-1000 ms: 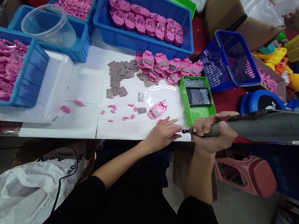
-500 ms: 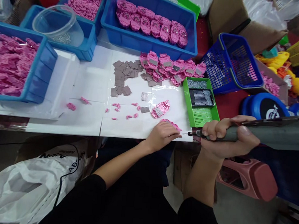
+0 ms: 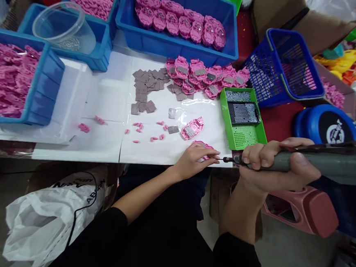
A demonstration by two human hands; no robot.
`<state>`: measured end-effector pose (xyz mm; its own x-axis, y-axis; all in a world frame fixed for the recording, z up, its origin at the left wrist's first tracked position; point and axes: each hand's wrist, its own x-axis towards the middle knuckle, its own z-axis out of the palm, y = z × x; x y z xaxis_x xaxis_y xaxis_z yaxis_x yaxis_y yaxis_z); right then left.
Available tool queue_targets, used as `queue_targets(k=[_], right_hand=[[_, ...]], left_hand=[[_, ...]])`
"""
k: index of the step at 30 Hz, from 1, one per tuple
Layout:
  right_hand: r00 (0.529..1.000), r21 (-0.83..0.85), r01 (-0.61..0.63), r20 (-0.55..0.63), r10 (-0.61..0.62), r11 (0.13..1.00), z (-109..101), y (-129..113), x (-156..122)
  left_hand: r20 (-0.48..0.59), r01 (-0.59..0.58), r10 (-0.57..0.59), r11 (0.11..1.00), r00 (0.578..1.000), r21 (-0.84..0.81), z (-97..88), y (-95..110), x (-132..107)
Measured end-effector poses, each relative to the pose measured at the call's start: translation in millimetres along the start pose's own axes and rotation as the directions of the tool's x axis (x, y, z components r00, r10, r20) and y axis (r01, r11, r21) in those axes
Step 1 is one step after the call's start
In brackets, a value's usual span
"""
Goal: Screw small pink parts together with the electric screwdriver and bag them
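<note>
Head view: flat grey square plates (image 3: 142, 88) left of green rectangular plastic tray (image 3: 245, 138); below-left of tray, left hand (image 3: 191, 160) partly covers pink plastic shell (image 3: 204, 144), thumb and forefinger nearly meeting, pinched item unclear; below-right, right hand (image 3: 269, 178) wraps grey-green cylindrical driver (image 3: 342, 165).

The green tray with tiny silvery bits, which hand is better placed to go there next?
Probably the right hand: it's closer to the green tray, though it holds the grey tool. The left hand is farther, at a pink piece.
</note>
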<state>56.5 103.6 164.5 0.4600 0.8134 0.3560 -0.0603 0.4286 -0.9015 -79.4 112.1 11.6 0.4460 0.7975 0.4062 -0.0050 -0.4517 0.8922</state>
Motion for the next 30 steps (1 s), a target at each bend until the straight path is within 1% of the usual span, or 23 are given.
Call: queue_targets(k=[6,10,16,18,22,26,30], right_hand=[[1.0,0.007,-0.008,-0.018,0.008,1.0,-2,0,-2],[1.0,0.008,0.014,-0.016,-0.014,1.0,-3,3,-5],[0.996,-0.017,0.047,-0.073,-0.048,0.999,7,15,-15],[0.993,-0.048,0.065,-0.092,-0.069,0.997,7,21,-15],[0.982,-0.087,0.1,-0.154,-0.112,0.991,3,35,-12],[0.981,-0.058,0.071,-0.176,-0.08,0.996,-3,49,-10],[0.985,-0.069,0.033,-0.166,-0.044,0.997,-6,59,-14]], left_hand=[[0.02,-0.06,0.059,0.995,0.998,0.085,2.9,-5,-3],[0.002,-0.102,0.103,0.986,0.995,0.134,3.2,-7,-4],[-0.02,-0.168,0.179,0.95,0.984,0.264,4.4,-10,-4],[0.0,-0.178,0.187,0.933,0.982,0.313,4.0,-10,-3],[0.082,-0.175,0.156,0.906,0.984,0.384,3.1,-8,1],[0.133,-0.118,0.064,0.884,0.989,0.452,4.6,-5,1],[0.157,-0.064,-0.019,0.86,0.987,0.506,7.5,-3,1]])
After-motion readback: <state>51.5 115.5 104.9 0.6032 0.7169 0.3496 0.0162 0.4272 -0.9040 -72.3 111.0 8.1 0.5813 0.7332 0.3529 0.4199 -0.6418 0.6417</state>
